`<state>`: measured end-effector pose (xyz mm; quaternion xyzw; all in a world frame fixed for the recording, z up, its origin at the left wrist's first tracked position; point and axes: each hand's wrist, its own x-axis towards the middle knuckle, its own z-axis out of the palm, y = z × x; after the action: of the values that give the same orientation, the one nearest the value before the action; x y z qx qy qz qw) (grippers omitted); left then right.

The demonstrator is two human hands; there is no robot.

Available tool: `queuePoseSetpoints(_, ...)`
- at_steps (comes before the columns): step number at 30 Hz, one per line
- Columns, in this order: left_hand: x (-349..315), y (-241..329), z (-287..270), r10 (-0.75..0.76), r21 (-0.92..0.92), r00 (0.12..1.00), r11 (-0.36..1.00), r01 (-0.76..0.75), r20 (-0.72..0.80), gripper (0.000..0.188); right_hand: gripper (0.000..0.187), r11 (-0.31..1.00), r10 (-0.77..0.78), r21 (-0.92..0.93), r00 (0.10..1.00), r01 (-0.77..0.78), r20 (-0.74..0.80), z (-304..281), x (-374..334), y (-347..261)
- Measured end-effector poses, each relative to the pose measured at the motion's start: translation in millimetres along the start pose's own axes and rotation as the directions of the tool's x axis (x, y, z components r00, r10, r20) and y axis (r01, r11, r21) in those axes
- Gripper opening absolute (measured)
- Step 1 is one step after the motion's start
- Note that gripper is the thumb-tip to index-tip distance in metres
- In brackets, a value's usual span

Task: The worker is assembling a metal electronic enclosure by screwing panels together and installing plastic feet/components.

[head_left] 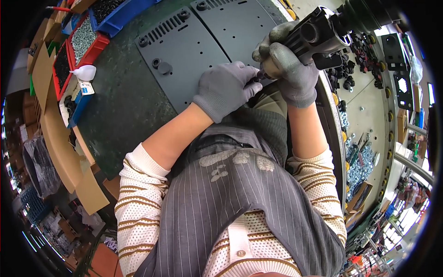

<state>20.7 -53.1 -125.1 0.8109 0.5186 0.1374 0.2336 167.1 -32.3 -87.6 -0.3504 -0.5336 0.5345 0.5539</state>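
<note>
My right hand (291, 64), in a grey glove, is wrapped round the nose end of a black power driver (314, 37). The driver lies slantwise, its thick rear end toward the upper right. At the driver's tip my left hand (227, 87), also gloved, pinches with thumb and fingers; a small dark piece shows there, too hidden to name. Beneath and beyond the left hand lie two dark grey metal plates (184, 60) side by side, with slots and small holes. Round black feet (164, 68) sit on the nearer-left plate.
A red bin of silver screws (84, 41) and a blue bin of black screws (108, 23) stand at the upper left. A small white scoop (84, 72) lies beside them. On the right, a bench (362, 106) carries black parts and a heap of bolts (362, 166). Cardboard (60, 138) lines the left.
</note>
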Motion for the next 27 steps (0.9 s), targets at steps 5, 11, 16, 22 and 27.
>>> queuePoseSetpoints(5,-0.3,0.3,0.8,-0.003,-0.001,1.000,1.000,0.003,-0.009,0.030,0.026,0.981,-0.023,0.192,0.998,0.034,-0.056,9.6,4.4,-0.3)
queuePoseSetpoints(11,1.4,-33.0,-6.5,-0.267,-0.541,0.948,0.830,0.134,-0.174,0.032,0.035,0.999,0.001,0.043,0.999,-0.003,0.036,5.8,9.8,-3.9)
queuePoseSetpoints(16,-27.8,-64.4,-35.0,-0.129,-0.800,0.941,-0.571,0.186,0.312,0.028,0.038,0.854,-0.251,0.465,0.968,0.236,-0.029,9.0,0.8,-16.6)
queuePoseSetpoints(22,-52.1,-48.2,-22.4,-0.244,-0.893,0.929,-0.423,0.156,0.278,0.030,0.039,0.810,-0.285,0.537,0.958,0.236,0.010,22.2,-4.2,-19.0)
queuePoseSetpoints(27,-64.5,-46.9,-20.1,-0.064,-0.687,0.942,-0.700,0.193,0.330,0.028,0.038,0.734,-0.368,0.623,0.929,0.270,0.032,36.3,-1.3,-21.0)
